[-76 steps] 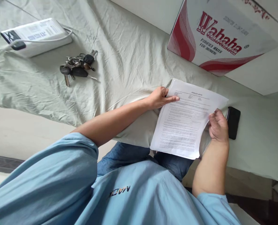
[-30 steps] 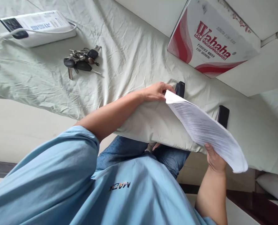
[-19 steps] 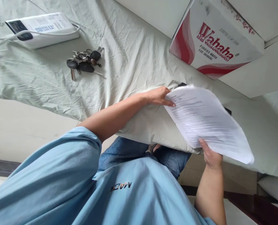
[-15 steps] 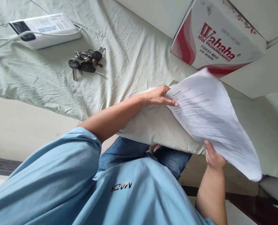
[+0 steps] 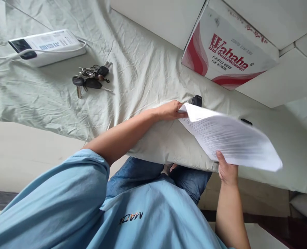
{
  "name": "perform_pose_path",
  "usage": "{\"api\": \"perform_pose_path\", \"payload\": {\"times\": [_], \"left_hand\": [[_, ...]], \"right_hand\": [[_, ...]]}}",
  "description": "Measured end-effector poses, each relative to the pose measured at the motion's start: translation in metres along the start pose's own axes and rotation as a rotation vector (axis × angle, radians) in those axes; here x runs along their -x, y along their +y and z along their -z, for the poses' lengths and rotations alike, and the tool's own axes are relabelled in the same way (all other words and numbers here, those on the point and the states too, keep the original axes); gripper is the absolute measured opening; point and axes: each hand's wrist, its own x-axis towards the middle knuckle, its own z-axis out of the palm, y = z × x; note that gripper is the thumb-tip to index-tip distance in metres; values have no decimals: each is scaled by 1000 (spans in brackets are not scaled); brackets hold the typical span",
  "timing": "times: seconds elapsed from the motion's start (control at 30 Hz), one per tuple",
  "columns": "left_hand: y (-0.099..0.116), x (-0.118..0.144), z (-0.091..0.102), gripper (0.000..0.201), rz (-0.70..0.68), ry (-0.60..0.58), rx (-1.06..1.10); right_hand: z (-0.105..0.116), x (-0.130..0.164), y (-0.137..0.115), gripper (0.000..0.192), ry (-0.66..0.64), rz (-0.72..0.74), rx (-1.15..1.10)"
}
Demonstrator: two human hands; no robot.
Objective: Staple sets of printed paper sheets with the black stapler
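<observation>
Printed white paper sheets [image 5: 220, 138] are held between my two hands above the cloth, tilted and curved. My left hand [image 5: 170, 110] grips their left corner, its fingertips partly hidden behind the folded-over paper. At the lower edge, my right hand [image 5: 228, 170] pinches the sheets with the thumb on top; its other fingers are hidden underneath. Just beyond the left hand, a black object [image 5: 197, 100] lies on the cloth, partly covered by the paper. Another small black item [image 5: 246, 121] peeks out past the far edge; I cannot make out what either one is.
A pale green cloth [image 5: 143, 69] covers the surface. On the left are a bunch of keys [image 5: 92, 77] and a white power bank-like device [image 5: 49, 46] with a white cable. A Wahaha water carton [image 5: 228, 52] stands at the back right, beside white boxes [image 5: 163, 20].
The sheets have dropped and flattened, and their upper left corner now folds over. My right hand has moved slightly left and up. The black objects behind the paper have come into view.
</observation>
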Motion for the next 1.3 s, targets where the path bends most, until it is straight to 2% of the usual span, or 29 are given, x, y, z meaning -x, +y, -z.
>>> {"api": "perform_pose_path", "payload": {"times": [0.1,0.2,0.37,0.47,0.53,0.57,0.63,0.73,0.8,0.97,1.07,1.17,1.3], "left_hand": [[3,2,-1,51,23,47,10],[6,5,0,69,55,70,18],[11,4,2,73,59,48,-27],[15,4,4,71,33,2,-24],[18,5,4,67,32,-50,-8],[20,5,4,65,33,-71,-5],[24,6,1,62,30,-117,-16],[27,7,-5,60,15,-189,-33],[28,7,-10,60,13,-226,-37],[30,9,-14,59,8,-272,-71],[33,10,-15,54,-14,-304,-83],[36,10,-14,43,-1,-277,-94],[39,8,-14,13,116,-113,-108]], "right_hand": [[-8,6,0,71,74,-70,-88],[-13,18,-4,78,17,-182,-138],[-8,44,-3,80,-92,-266,-136],[17,48,5,66,-251,-356,-47],[44,41,7,61,-283,-430,-1],[58,33,6,62,-225,-441,7],[82,15,-2,68,-34,-358,13],[94,-16,-24,73,-6,-180,38],[81,-34,-41,70,-75,-126,49],[16,-61,-67,78,-229,-31,24],[-13,-70,-67,61,-245,9,54],[-27,-77,-62,54,-184,-12,68],[-30,-83,-49,62,-158,-182,-40]]}}
